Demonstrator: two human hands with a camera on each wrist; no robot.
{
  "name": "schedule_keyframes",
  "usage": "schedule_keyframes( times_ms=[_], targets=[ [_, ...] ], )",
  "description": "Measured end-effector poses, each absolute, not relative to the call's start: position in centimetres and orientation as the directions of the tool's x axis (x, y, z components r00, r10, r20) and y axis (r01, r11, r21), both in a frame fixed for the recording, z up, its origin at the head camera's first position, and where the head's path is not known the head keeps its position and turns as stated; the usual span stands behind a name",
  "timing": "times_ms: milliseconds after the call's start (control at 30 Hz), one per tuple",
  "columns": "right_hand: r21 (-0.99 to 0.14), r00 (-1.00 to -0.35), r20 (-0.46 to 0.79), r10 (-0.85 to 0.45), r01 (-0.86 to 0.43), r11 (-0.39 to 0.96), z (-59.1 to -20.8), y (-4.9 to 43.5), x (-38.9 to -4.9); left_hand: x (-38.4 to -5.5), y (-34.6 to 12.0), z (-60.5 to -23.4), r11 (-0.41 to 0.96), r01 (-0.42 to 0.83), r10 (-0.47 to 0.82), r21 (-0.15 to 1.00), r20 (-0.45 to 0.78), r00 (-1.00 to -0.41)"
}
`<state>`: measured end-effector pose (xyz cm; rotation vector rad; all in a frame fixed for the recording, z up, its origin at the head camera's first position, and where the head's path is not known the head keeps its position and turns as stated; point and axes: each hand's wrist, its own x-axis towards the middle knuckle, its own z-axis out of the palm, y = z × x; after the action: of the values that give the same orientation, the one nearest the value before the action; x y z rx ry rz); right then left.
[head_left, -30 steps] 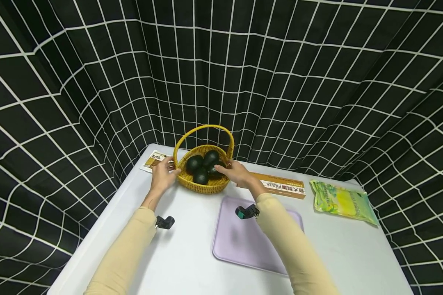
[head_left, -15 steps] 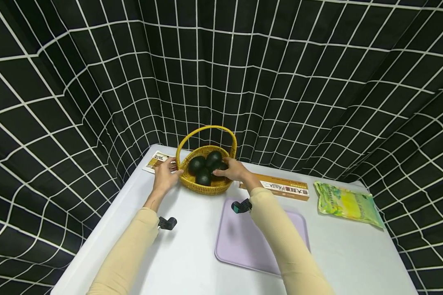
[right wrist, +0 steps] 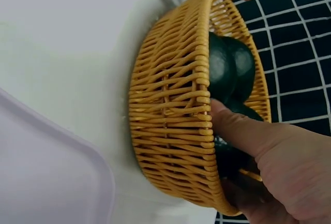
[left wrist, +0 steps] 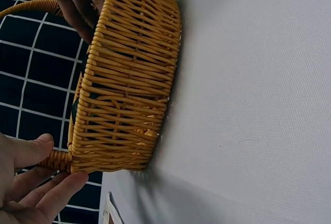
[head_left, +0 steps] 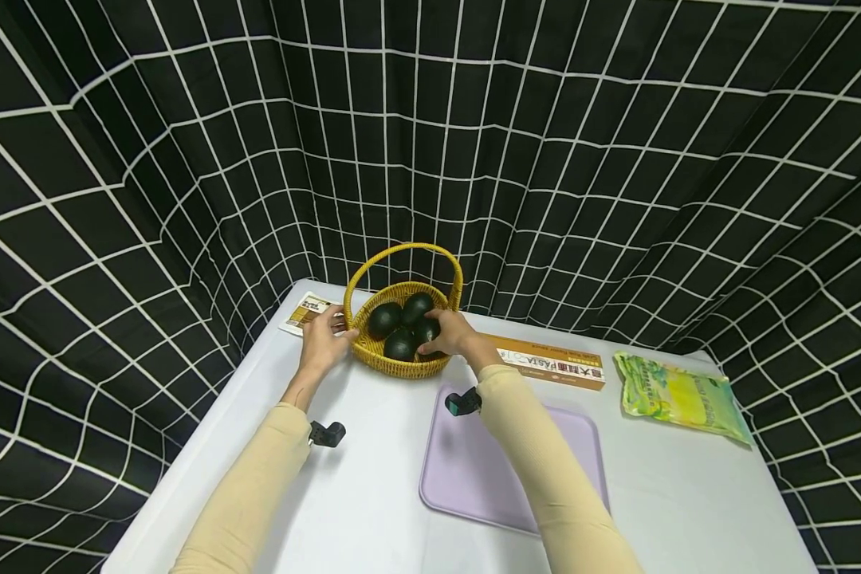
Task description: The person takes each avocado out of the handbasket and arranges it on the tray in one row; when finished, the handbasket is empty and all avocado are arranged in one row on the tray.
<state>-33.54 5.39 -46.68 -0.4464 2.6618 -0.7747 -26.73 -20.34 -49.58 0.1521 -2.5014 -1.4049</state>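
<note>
A yellow wicker basket (head_left: 396, 367) with a tall arched handle stands at the back left of the table, several dark green avocados (head_left: 383, 320) inside. My left hand (head_left: 321, 343) holds the foot of the handle at the basket's left side; in the left wrist view the thumb and fingers (left wrist: 56, 195) lie on either side of it. Reaching over the right rim, my right hand (head_left: 458, 333) grips the rightmost avocado (right wrist: 227, 154), thumb on the near side. Its other fingers are mostly hidden beyond the rim in the right wrist view.
A lilac tray (head_left: 466, 486) lies in front of the basket, beneath the right forearm. Right of the basket is a pasta box (head_left: 552, 363), then a green and yellow bag (head_left: 678, 395). A flat packet (head_left: 303, 312) lies behind the left hand. Gridded black curtain (head_left: 430, 143) surrounds the table.
My right hand has shifted slightly and its fingers have settled round the rightmost avocado in the basket. The left hand keeps its hold on the handle. The camera view has shifted slightly.
</note>
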Motion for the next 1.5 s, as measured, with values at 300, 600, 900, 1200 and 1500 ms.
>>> schedule_keyframes(
  times_ms=[300, 600, 900, 1200, 1500],
  targets=[
    [-0.523, -0.906, -0.202, -0.372, -0.222, 0.823, -47.5, 5.8, -33.7, -27.0, -19.7, -49.6, 0.528, 0.031, -0.212, 0.849, 0.166, -0.963],
    [-0.560, -0.927, -0.189, -0.324, -0.170, 0.811, -47.6, 6.6, -33.4, -27.2, -19.1, -49.5, 0.534, 0.031, -0.199, 0.845, 0.161, -0.967],
    [-0.662, -0.945, -0.081, -0.317, -0.187, 0.726, -46.8, 7.7, -32.8, -27.3, -19.2, -49.5, 0.520, 0.015, -0.201, 0.854, 0.139, -0.970],
    [-0.799, -0.942, -0.002, -0.336, -0.200, 0.567, -44.5, 10.3, -30.4, -27.4, -19.9, -49.4, 0.528, 0.015, -0.196, 0.849, 0.139, -0.971],
    [-0.874, -0.951, 0.016, -0.310, -0.164, 0.458, -44.7, 12.6, -25.0, -26.8, -20.7, -49.4, 0.529, 0.010, -0.185, 0.848, 0.126, -0.975]
  ],
)
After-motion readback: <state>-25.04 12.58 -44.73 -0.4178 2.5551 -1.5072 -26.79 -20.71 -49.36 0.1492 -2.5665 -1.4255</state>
